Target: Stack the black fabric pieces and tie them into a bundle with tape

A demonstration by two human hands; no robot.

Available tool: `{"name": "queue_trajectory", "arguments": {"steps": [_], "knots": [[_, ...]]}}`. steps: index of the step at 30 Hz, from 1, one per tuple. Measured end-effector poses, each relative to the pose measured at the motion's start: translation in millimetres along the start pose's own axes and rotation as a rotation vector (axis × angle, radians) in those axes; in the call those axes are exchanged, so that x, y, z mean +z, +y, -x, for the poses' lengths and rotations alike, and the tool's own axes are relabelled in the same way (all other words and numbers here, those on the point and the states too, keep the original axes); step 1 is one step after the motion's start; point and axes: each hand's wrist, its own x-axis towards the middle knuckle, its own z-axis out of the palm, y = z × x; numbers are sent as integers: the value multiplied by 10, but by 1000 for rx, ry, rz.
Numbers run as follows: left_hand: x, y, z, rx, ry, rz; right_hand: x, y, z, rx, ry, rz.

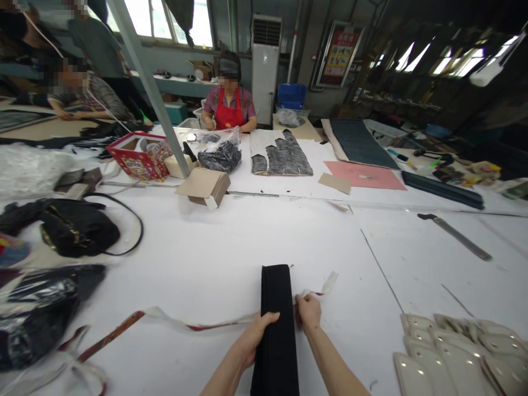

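Observation:
A long black bundle of what looks like folded fabric lies lengthwise on the white table in front of me. My left hand grips its left edge, thumb on top and the other fingers hidden at the side. A thin whitish and red-brown strip runs from the left up to the bundle and passes under it. Its free end comes out on the right. There, close against the bundle's right side, my right hand has its fingers closed on the strip.
At the right front lie stacked beige pieces with metal snaps; behind them is a long metal tool. A black bag and black plastic-wrapped goods are at left. Beyond stand a cardboard box, a pole and a seated person.

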Motion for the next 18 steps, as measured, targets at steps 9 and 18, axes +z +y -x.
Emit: {"name": "queue_trajectory", "arguments": {"steps": [9, 18], "knots": [[123, -139, -309, 107, -3, -25, -285, 161, 411, -149, -180, -199], [288, -179, -331, 283, 284, -515, -450, 116, 460, -275, -270, -183]]}}
